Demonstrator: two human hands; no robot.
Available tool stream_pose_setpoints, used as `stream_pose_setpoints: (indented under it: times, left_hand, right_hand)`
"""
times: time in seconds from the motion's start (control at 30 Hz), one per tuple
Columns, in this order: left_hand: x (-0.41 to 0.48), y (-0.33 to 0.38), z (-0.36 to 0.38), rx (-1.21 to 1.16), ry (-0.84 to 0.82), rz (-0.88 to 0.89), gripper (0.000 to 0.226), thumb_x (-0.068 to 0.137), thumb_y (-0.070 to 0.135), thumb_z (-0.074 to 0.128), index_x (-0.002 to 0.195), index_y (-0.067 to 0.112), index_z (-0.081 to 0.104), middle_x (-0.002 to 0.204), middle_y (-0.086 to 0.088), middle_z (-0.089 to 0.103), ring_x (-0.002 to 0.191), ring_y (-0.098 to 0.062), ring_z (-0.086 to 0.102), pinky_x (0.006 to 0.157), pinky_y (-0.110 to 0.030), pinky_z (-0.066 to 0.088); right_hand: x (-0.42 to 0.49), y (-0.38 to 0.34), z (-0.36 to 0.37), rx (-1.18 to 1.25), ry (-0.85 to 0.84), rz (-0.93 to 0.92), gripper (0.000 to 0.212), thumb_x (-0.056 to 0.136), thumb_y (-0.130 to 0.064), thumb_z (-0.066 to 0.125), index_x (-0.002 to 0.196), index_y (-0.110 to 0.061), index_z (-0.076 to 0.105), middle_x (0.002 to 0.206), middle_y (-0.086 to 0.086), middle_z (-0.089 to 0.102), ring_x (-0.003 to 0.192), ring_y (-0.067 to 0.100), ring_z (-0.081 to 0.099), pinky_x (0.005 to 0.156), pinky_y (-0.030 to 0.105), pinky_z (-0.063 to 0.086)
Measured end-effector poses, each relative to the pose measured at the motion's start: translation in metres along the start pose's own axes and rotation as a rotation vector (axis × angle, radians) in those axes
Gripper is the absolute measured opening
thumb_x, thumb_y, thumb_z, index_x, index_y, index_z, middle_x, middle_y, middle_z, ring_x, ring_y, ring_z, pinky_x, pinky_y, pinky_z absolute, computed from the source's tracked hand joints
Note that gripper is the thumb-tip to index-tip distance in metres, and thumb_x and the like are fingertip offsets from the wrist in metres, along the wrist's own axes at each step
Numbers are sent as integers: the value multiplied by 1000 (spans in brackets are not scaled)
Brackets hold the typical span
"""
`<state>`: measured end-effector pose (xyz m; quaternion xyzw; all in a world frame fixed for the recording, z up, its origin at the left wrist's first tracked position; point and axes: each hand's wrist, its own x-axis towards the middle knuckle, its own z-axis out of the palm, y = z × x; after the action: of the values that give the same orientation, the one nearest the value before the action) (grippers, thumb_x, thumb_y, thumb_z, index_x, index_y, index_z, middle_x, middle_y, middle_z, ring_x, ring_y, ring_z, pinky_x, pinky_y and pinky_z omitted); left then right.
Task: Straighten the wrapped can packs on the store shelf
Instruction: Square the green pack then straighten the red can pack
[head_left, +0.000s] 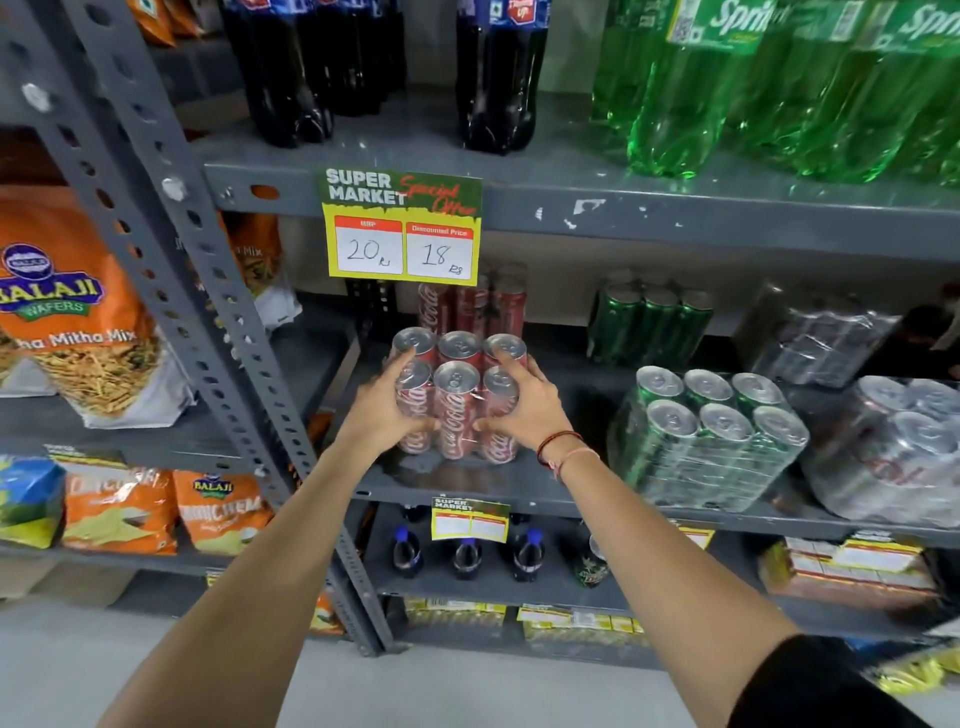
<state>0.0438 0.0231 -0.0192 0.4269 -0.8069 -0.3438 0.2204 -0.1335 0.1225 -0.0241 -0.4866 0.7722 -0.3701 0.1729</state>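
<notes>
A shrink-wrapped pack of red cola cans (457, 400) stands upright at the front of the grey middle shelf (519, 493). My left hand (382, 410) grips its left side and my right hand (524, 410) grips its right side, fingers over the can tops. Behind it stands a second red can pack (472, 306). To the right a wrapped green can pack (706, 441) sits at an angle near the shelf front, with another green pack (649, 322) farther back. Silver can packs (893, 452) lie at the far right, blurred.
A price card (402, 228) hangs from the upper shelf edge just above the red packs. Dark cola bottles (498, 73) and green soda bottles (727, 88) stand on the upper shelf. A slotted steel upright (208, 291) divides off snack bags (78, 312) on the left. Small bottles (467, 556) sit below.
</notes>
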Motion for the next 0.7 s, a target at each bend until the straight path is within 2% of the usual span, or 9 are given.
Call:
stream_pose_setpoints:
  times: [0.13, 0.43, 0.7]
  left_hand:
    - [-16, 0, -1, 35, 23, 17, 103, 59, 26, 87, 145, 28, 30, 141, -11, 48, 131, -28, 44, 107, -37, 35]
    - [-41, 3, 0, 70, 36, -10, 104, 58, 29, 88, 145, 25, 30, 135, -12, 54, 127, -29, 48, 106, -39, 38]
    - [-44, 4, 2, 96, 27, -45, 107, 61, 25, 87, 147, 32, 23, 137, -13, 51, 128, -30, 46, 106, -43, 38]
  right_hand:
    - [-12, 1, -1, -3, -24, -10, 100, 57, -28, 88, 142, -38, 35, 156, 8, 27, 137, 31, 38, 113, 44, 33]
    - [-35, -5, -11, -4, -59, -35, 98, 61, -23, 87, 143, -35, 34, 155, 9, 27, 140, 29, 33, 112, 37, 28]
    - [-33, -3, -5, 11, -70, -2, 101, 58, -29, 88, 142, -39, 34, 155, 10, 28, 139, 34, 33, 115, 46, 28]
